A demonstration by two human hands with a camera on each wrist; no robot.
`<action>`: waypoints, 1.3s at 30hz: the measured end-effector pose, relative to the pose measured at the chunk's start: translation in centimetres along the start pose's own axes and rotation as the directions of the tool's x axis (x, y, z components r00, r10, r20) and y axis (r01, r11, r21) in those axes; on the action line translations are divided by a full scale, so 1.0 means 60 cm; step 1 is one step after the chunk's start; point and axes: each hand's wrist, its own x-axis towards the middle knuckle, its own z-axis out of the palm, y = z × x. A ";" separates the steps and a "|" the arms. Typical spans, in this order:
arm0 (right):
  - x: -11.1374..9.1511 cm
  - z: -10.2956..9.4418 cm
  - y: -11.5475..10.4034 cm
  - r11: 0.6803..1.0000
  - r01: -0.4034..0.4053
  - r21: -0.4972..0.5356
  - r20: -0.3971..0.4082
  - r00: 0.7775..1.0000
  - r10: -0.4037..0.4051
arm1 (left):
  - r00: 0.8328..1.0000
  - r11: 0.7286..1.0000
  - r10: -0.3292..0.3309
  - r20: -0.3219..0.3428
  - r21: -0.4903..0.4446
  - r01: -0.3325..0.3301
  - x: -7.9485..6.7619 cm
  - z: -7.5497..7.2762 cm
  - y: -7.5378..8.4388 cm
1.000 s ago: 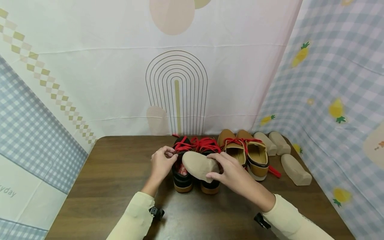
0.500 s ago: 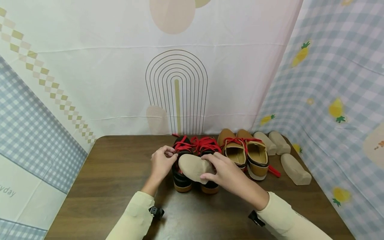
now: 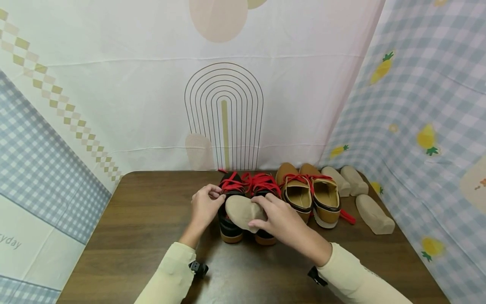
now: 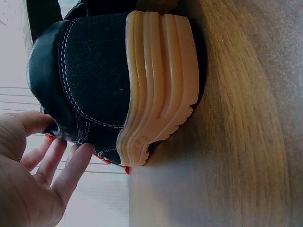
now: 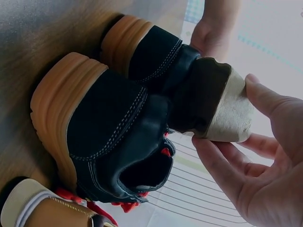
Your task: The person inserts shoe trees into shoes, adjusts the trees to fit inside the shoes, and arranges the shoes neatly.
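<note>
Two black shoes with red laces stand side by side on the wooden table. My left hand (image 3: 205, 205) pinches the collar of the left black shoe (image 4: 97, 71), thumb at the opening and fingers outside. Over the openings of the black pair, my right hand (image 3: 279, 217) grips a beige shoe tree (image 3: 243, 212) by its heel end. Its rounded toe points left, above the left shoe. In the right wrist view the hollow underside of the shoe tree shows, beside the right black shoe (image 5: 106, 111). Whether the toe touches the left shoe I cannot tell.
Right of the black pair stands a pair of tan shoes (image 3: 326, 204) with red laces. Several more beige shoe trees (image 3: 375, 214) lie at the table's right end. A patterned cloth (image 3: 224, 126) hangs along the back edge of the table (image 3: 152, 219).
My right hand has carried the shoe tree a little to the left, over the left black shoe. The left hand has stayed at that shoe's collar.
</note>
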 end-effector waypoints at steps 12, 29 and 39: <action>0.005 0.024 -0.008 1.000 -0.012 -0.002 -0.072 0.997 0.011 | 1.000 1.000 -0.003 -0.010 -0.007 0.003 -0.001 -0.001 0.001; 0.014 0.047 -0.012 0.999 -0.036 0.009 -0.121 0.992 0.037 | 1.000 1.000 -0.001 -0.008 -0.002 0.001 -0.002 -0.003 0.005; 0.023 0.052 -0.016 0.998 -0.060 0.007 -0.120 0.991 0.060 | 1.000 1.000 -0.002 -0.006 -0.004 0.002 -0.003 -0.002 0.006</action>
